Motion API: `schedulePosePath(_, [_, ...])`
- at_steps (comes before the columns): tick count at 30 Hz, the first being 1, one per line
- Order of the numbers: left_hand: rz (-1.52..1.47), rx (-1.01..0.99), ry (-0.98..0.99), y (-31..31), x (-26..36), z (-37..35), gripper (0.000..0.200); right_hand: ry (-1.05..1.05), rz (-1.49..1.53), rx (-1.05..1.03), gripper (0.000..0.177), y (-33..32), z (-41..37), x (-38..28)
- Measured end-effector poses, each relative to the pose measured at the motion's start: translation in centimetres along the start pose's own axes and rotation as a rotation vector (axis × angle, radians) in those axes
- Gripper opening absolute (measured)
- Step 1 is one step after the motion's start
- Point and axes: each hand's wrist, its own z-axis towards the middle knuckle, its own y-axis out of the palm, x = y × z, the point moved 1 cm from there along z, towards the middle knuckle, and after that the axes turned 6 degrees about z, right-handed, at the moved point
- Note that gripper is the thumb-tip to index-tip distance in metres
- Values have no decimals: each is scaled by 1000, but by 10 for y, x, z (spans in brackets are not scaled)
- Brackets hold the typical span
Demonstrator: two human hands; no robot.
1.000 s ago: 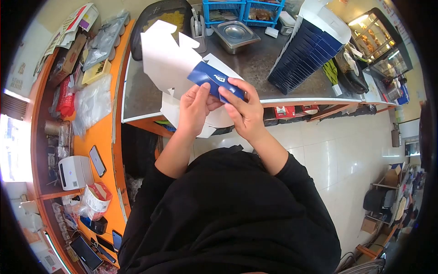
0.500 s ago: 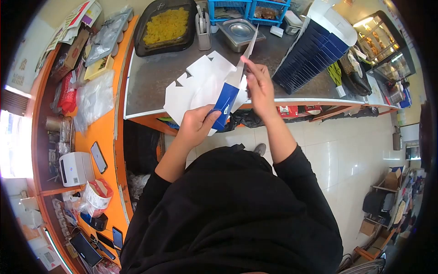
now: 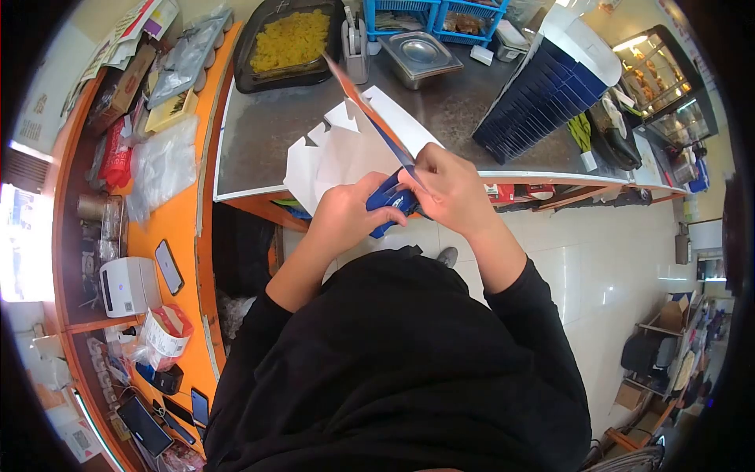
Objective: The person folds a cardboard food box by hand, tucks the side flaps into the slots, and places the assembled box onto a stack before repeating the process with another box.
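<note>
A flat blue and white carton blank [image 3: 350, 145] is held up over the front edge of the steel counter [image 3: 259, 134]. My left hand [image 3: 346, 216] grips its blue lower part from the left. My right hand [image 3: 452, 193] pinches the same blue part from the right, fingers closed on a fold. A long flap with an orange edge rises from my hands toward the tray of yellow food [image 3: 289, 39]. The white panels fan out to the left above my left hand.
A stack of flat blue cartons [image 3: 543, 90] leans at the counter's right. A steel pan [image 3: 419, 53] and blue baskets [image 3: 409, 12] stand at the back. The orange shelf [image 3: 169, 228] on the left carries bags, a phone [image 3: 168, 267] and a white printer [image 3: 127, 285].
My right hand came down from the raised flap to meet my left hand at the blue part. The carton turned, and its long flap now points up and left.
</note>
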Motion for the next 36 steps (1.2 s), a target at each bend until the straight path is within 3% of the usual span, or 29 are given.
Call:
schedulePosePath(1, [3,-6,5,1,0,0,30,-14,35,6,10,0,-1,1])
schedulePosePath(4, [-3,111,-27,10,4,2,27,168,435,144,21,12,-8,3])
schedulePosePath(7, [165,310,75,24,8,7,24,554,543,563,54,34,-18,-1])
schedulePosePath(8, [251,376,133,30,9,8,23,661,799,505,62,40,-21,3])
schedulePosePath(10, [206,256,147,38,12,6,27,866,1312,360,80,53,-27,9])
schedulePosePath(11, [168,194,132,38,15,3,29,913,1399,353,75,58,-35,15])
schedulePosePath(13, [45,80,63,23,26,2,39,881,1196,301,74,45,-44,18])
schedulePosePath(15, [178,330,155,-2,18,7,39,846,997,234,65,23,-50,15])
schedulePosePath(16, [402,445,208,-20,9,10,39,732,915,179,60,15,-58,21])
schedulePosePath(17, [551,538,81,-35,4,9,34,716,909,121,58,7,-63,25])
schedulePosePath(19, [712,613,126,-58,-3,10,24,681,899,16,53,-3,-69,24])
schedulePosePath(22, [690,464,29,-52,-20,-5,19,806,1004,-2,60,-10,-80,19])
schedulePosePath(23, [615,393,-38,-47,-20,-11,12,820,976,6,75,-10,-85,22])
schedulePosePath(26, [-4,214,-444,-21,-13,-29,14,859,1068,118,87,-12,-93,16])
schedulePosePath(27, [-78,273,-384,-15,-5,-31,17,834,1033,111,91,-14,-93,15])
schedulePosePath(31, [-123,159,-394,8,6,-44,17,820,1032,12,70,-23,-112,23])
schedulePosePath(34, [260,-58,-367,31,-2,-49,19,840,965,-57,64,-31,-118,25])
schedulePosePath(36, [145,-95,-455,40,-4,-46,19,840,945,-64,61,-38,-121,31])
